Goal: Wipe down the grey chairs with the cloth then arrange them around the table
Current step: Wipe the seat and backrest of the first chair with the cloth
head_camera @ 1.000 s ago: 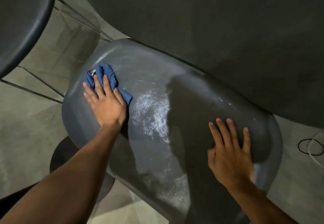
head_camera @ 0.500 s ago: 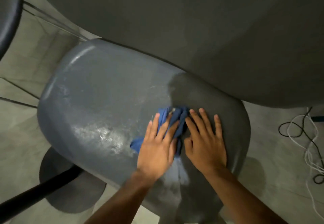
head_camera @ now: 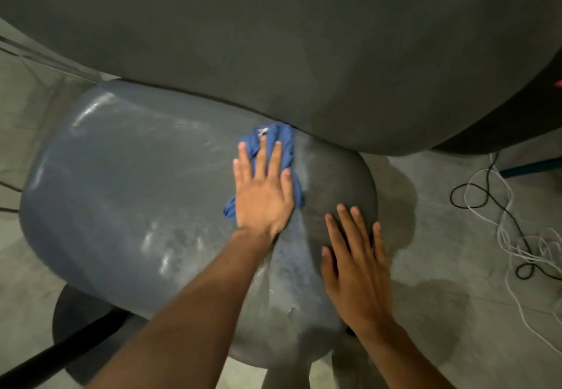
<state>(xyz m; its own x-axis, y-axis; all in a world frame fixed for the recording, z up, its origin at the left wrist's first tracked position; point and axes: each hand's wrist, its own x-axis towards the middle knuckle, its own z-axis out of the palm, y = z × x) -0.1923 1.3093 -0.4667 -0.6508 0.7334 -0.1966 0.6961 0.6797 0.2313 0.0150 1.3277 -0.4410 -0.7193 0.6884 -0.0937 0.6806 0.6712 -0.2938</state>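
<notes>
A grey chair with a smooth, rounded shell fills the middle of the view, partly tucked under the dark round table. Wet streaks shine on its left and lower parts. My left hand presses flat, fingers straight, on a crumpled blue cloth near the chair's far edge, close to the table rim. My right hand rests flat on the chair's right side, fingers straight, a little apart from the cloth.
Black and white cables lie tangled on the concrete floor at the right. A dark round base and a black bar show at the lower left under the chair.
My left hand has pushed the cloth from the chair's left end across to the right and then up toward the table edge. My right hand has slid lower and away from the cloth.
</notes>
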